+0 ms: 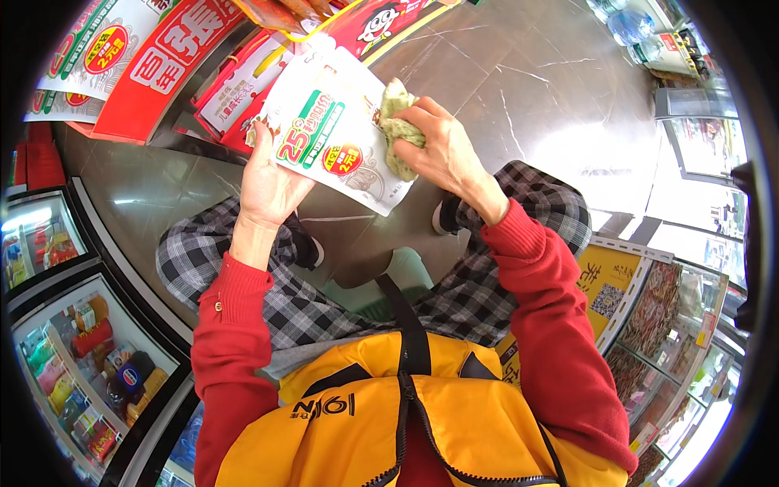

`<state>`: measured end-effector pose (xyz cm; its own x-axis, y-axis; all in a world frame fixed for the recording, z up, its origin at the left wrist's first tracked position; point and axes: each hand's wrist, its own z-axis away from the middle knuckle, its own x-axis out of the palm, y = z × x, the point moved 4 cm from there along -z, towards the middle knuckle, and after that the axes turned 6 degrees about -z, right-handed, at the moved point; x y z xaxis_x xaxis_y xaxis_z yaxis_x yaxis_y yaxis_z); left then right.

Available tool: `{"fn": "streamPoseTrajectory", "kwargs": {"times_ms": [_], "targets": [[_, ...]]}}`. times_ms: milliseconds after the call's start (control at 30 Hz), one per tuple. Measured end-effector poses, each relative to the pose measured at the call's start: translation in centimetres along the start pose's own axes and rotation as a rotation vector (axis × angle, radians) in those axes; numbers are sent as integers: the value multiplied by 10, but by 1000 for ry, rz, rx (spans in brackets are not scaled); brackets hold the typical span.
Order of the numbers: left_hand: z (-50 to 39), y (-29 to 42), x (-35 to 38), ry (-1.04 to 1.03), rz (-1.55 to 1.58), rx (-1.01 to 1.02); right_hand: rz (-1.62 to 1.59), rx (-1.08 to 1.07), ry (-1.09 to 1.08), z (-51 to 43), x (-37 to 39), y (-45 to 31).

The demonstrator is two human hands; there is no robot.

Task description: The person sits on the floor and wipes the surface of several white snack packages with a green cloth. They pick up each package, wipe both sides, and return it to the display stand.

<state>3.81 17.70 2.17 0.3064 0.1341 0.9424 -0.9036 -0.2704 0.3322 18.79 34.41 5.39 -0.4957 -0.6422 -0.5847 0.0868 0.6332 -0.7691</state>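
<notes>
A white printed plastic pouch [341, 131] hangs tilted in front of me, above the tiled floor. My left hand [271, 176] holds its left edge, thumb on the printed face and the other fingers behind it. At the opposite edge, my right hand [435, 143] grips a crumpled green cloth [398, 131], which lies against the pouch's right side. Behind the pouch stand red gift cartons [234, 103]. Similar white pouches [100, 45] rest at the upper left on a red display box [161, 67].
Glass-door drinks coolers [97, 353] line the left. At right stand clear bins of dry goods [651, 329] and a yellow sign panel [602, 286]. Red packages with a yellow-edged bag [304, 15] sit at the top. My knees in checked trousers [207, 249] flank a pale green stool [405, 271].
</notes>
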Motion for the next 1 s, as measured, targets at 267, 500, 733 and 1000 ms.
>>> {"fn": "streamPoseTrajectory", "kwargs": {"times_ms": [267,500,733,1000], "targets": [[1,10,4,208,-123,112,210,507,-116,9,-18,51],[-5,6,1,85,-40,106,69,294,296,-3,-18,40],[-1,1,-6,285,-57,185,57,-28,49,30,37,-5],[-1,11,-4,364,-105,199,112,-107,-341,56,58,-16]]}}
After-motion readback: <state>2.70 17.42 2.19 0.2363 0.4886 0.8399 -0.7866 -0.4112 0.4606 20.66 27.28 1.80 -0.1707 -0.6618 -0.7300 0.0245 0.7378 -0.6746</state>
